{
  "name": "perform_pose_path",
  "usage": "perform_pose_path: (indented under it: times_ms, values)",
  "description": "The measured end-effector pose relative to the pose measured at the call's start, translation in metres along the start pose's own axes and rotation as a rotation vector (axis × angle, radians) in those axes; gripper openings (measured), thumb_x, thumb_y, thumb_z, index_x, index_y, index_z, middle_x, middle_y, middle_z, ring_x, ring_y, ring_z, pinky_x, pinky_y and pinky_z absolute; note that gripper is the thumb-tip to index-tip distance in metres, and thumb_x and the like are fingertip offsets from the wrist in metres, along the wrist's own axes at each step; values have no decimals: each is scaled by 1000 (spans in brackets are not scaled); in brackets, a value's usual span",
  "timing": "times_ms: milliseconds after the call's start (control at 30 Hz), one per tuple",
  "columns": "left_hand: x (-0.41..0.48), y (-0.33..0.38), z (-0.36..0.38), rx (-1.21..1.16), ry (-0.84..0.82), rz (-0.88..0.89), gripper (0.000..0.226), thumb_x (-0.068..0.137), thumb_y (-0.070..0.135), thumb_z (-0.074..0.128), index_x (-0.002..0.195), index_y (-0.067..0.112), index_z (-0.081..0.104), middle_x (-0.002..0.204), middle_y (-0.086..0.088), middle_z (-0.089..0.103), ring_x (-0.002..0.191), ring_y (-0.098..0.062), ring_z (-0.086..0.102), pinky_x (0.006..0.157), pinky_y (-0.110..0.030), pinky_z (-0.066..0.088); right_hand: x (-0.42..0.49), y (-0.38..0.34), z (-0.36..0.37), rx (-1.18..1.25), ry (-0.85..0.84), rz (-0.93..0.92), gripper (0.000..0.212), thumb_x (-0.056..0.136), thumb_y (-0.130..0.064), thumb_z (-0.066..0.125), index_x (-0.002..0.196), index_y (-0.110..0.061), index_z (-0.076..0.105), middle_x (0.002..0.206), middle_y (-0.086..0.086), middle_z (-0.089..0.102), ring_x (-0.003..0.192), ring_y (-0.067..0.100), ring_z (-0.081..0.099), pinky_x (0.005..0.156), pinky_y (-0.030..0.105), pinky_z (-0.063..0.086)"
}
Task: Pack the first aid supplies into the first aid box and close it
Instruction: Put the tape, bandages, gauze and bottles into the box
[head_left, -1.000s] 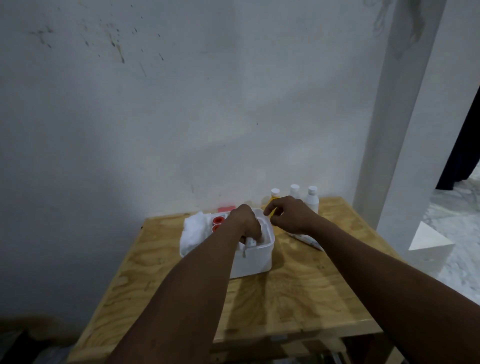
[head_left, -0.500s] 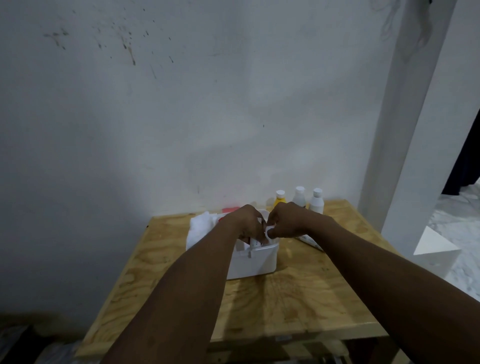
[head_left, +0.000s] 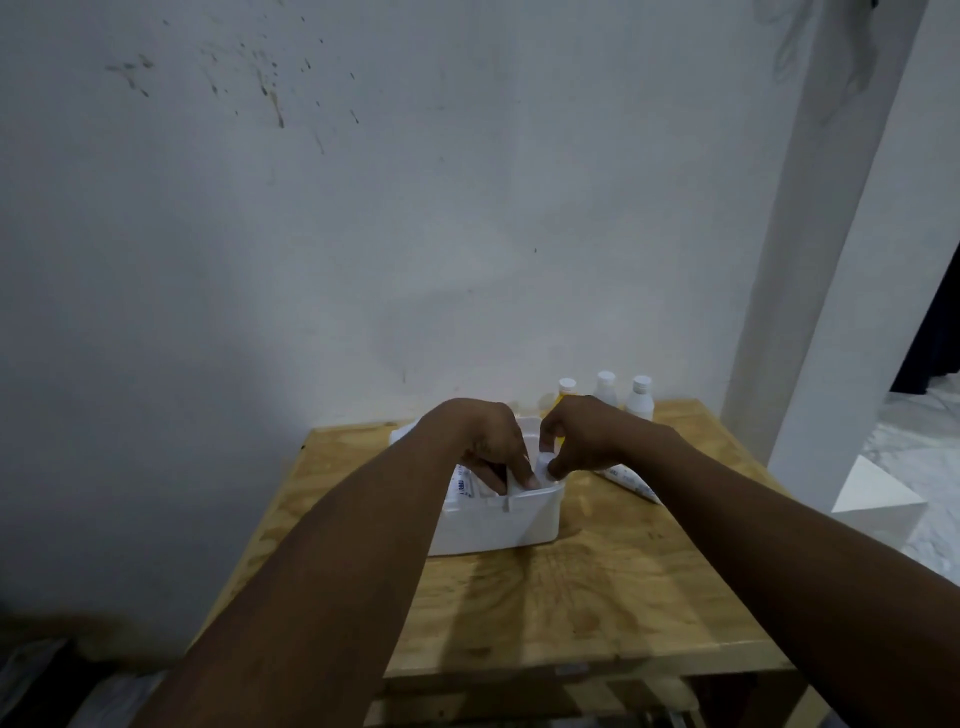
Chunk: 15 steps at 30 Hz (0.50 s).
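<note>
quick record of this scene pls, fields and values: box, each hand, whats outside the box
box: white first aid box, top open, on wooden table
left hand: fingers straight, reaching into the box
right hand: pinches small white item over the box's right end
outside box: yellow bottle, middle white bottle, right white bottle at the table's back; white tube lying right of the box
</note>
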<state>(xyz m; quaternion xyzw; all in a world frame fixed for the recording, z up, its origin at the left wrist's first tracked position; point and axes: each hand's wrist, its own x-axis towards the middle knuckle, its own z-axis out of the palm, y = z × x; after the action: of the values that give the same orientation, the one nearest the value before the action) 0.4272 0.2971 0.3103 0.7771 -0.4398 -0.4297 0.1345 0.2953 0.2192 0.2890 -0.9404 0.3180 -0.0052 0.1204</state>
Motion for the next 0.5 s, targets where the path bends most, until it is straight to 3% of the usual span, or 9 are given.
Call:
perform_pose_path:
  times_ms: [133, 200, 267, 400, 500]
  values:
    - [-1, -4, -2, -60, -45, -26, 45, 84, 15, 80, 122, -5, 67, 115, -16, 74, 101, -23, 74, 87, -30, 61, -5, -6, -4, -33, -39, -6, 40, 78, -33, 79, 114, -18, 71, 121, 2, 66, 113, 21, 60, 95, 32, 49]
    - [-2, -6, -2, -66, -36, -18, 41, 89, 13, 73, 124, -6, 65, 117, -16, 73, 103, -22, 74, 91, -32, 59, -6, -9, -6, -34, -81, 3, 40, 80, -33, 76, 117, -18, 70, 123, 1, 67, 113, 21, 61, 96, 33, 50]
    - [-2, -6, -3, -40, -1, 14, 35, 93, 10, 67, 125, -5, 64, 120, -17, 72, 98, -20, 73, 88, -31, 60, -8, -11, -9, -17, -123, 9, 39, 84, -32, 73, 119, -17, 70, 124, 1, 67, 112, 20, 61, 93, 31, 50]
    - [-7, -8, -6, -29, -16, 15, 34, 92, -1, 67, 125, -6, 66, 121, -19, 71, 107, -27, 71, 84, -31, 62, -10, -10, -12, 21, -169, 35, 36, 86, -30, 70, 118, -15, 71, 121, 1, 67, 108, 19, 62, 86, 27, 48]
    - [-9, -9, -5, 10, 1, 12, 35, 89, -3, 70, 123, -7, 67, 118, -20, 72, 104, -29, 72, 69, -27, 63, -8, -9, -13, 70, -213, 79, 34, 83, -37, 70, 110, -17, 75, 114, -2, 70, 103, 19, 63, 89, 32, 53]
